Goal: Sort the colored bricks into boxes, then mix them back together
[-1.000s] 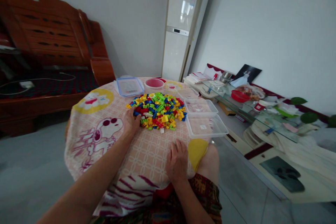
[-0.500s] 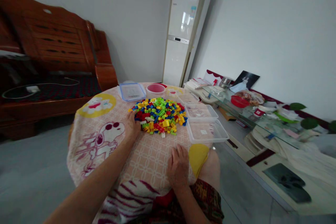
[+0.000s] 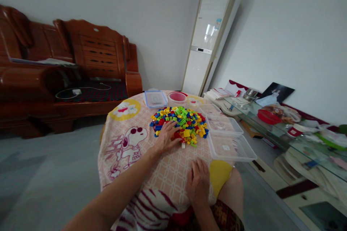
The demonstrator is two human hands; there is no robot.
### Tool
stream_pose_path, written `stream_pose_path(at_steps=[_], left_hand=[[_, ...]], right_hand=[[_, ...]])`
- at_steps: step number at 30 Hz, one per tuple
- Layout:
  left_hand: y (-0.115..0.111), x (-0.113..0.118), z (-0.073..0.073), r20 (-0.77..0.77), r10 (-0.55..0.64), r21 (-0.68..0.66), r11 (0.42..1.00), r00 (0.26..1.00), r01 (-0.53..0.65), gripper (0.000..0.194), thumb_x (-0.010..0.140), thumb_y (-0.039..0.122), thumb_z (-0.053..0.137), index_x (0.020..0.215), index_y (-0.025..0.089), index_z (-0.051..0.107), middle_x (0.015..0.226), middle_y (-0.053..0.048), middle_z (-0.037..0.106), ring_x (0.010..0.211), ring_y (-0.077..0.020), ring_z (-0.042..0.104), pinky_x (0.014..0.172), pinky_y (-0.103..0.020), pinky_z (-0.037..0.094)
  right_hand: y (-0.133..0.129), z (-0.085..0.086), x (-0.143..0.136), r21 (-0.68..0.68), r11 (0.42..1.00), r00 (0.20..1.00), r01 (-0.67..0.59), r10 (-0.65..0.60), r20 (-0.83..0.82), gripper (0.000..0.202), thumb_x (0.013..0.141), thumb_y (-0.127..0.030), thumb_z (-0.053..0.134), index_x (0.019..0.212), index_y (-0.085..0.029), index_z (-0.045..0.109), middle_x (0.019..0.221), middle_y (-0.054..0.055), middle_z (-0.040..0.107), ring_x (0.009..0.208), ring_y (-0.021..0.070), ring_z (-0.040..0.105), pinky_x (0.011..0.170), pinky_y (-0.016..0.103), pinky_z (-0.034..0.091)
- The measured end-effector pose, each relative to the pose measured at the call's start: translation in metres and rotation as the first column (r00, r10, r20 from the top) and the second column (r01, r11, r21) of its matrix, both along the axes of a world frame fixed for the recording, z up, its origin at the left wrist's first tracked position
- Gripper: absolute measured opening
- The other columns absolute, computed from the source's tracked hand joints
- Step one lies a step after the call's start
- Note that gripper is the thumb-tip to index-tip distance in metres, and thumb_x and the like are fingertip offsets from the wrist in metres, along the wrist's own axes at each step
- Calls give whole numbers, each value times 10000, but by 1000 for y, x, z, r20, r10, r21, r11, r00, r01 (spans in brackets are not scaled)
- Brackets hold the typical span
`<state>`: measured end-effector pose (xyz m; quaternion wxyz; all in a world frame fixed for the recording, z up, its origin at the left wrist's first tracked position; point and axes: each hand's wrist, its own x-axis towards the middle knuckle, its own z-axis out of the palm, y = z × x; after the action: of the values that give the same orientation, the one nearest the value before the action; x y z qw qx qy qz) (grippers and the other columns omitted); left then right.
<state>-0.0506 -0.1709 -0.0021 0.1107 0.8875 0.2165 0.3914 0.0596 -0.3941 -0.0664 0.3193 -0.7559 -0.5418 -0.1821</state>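
A heap of small toy building bricks (image 3: 187, 119) in red, yellow, blue and green lies on the cloth-covered round table (image 3: 168, 169). My left hand (image 3: 167, 138) rests at the front left edge of the heap, its fingers spread over the bricks; part of the heap is hidden beneath it. Nearer my body, my right hand (image 3: 198, 180) lies on the cloth with its fingers stretched forward, holding nothing. To the right of the heap stand clear plastic boxes, the nearest box (image 3: 233, 156) being the largest in view.
Behind the bricks are a blue-rimmed clear container (image 3: 155, 99) and a pink round bowl (image 3: 177, 97). A glass-topped cabinet (image 3: 273, 130) with clutter runs along the right. A wooden sofa (image 3: 94, 54) stands at the left, and a tall white air conditioner (image 3: 208, 36) in the corner.
My left hand has moved from the heap's left edge rightward to its front, with the fingers now spread on the bricks. The right hand stays on the cloth. The view has turned left.
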Motion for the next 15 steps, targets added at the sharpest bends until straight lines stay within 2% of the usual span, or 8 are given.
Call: stream_pose_path(at_steps=[3,6,10,15], left_hand=[[-4,5,-3,-128,-69,4,998,989,70,449,787,463,675,1178,242,664,1451,-113,478,1373,-350,363,1143,-614,275],[-2,7,-8,-154,-96,-4,995,983,97,307,811,405,661,1066,238,701,1454,-101,480,1361,-332,384,1144,-615,271],[8,7,-15,-66,-37,-36,999,997,35,206,831,341,636,965,202,709,1376,-126,551,1323,-303,439,1112,-562,359],[18,2,-18,67,90,-87,993,994,-84,266,902,362,512,997,202,703,1342,-115,574,1268,-271,493,1079,-508,425]], right_hand=[[0,-1,0,-11,1000,1000,4,-4,-6,353,914,-164,431,1212,-122,617,1301,157,578,1259,308,439,1056,529,388],[0,-1,0,-22,1000,1000,8,-8,-2,354,918,-167,426,1210,-114,619,1309,161,573,1262,308,436,1056,529,386],[0,-1,0,-18,1000,1000,10,-10,5,351,922,-176,419,1200,-116,626,1302,161,581,1254,299,442,1055,525,387],[0,1,0,-18,1000,1000,9,-9,9,359,919,-179,415,1205,-123,625,1294,166,587,1255,299,446,1038,530,398]])
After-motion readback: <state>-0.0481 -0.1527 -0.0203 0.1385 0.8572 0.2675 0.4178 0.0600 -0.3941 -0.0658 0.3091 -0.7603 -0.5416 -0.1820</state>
